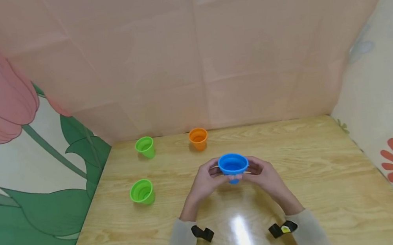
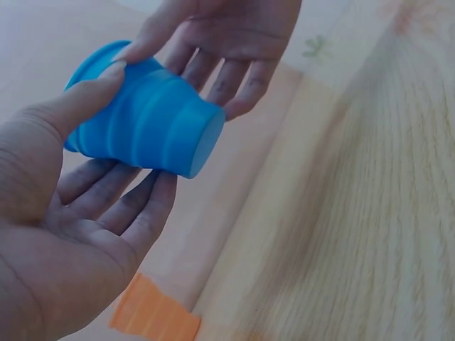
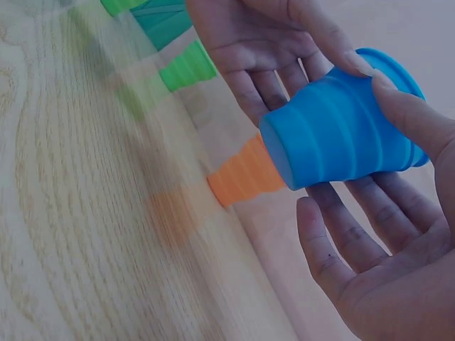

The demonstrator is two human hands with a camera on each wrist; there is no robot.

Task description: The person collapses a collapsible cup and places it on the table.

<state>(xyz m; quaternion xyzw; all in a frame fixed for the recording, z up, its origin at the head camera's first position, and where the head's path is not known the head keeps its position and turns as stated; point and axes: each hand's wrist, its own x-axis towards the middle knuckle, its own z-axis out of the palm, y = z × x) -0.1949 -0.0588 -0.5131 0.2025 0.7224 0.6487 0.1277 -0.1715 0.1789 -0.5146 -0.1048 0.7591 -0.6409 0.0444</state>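
A blue collapsible cup [image 1: 233, 164], ringed with folds and pulled out to its full height, is held upright above the table by both hands. My left hand [image 1: 205, 180] grips its left side, thumb on the near wall and fingers round the far side. On the opposite side my right hand [image 1: 264, 174] grips it the same way, the two thumb tips close together. Both wrist views show the stepped wall and flat base of the blue cup [image 2: 149, 117], with the thumbs [image 3: 412, 110] pressed near the rim.
An orange cup [image 1: 198, 139] stands at the back of the wooden table [image 1: 330, 188]. Two green cups are on the left, one green cup [image 1: 145, 147] farther back and another green cup [image 1: 142, 192] nearer. A pink sheet [image 1: 197, 59] hangs behind the table.
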